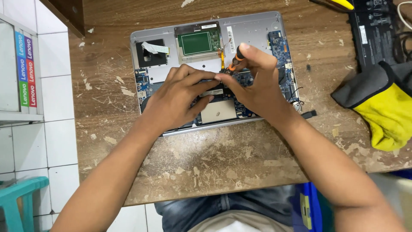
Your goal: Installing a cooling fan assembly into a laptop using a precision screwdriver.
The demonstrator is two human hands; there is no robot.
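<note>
An opened silver laptop [253,26] lies bottom-up on a worn wooden table [214,159], its blue circuit board [279,43] and green touchpad module [195,43] exposed. My right hand [257,81] grips a small screwdriver with an orange and black handle [235,60], tip down on the board near the laptop's middle. My left hand [176,96] rests on the laptop's lower middle, fingertips pressed on a dark part beside the screwdriver tip. Both hands meet over the board and hide what lies beneath them.
A yellow and grey glove [382,107] lies at the table's right edge. A black flat battery pack [373,30] sits at the back right. A small black piece [309,114] lies near the laptop's right corner. White tiled floor [51,129] and a teal stool [19,197] are left.
</note>
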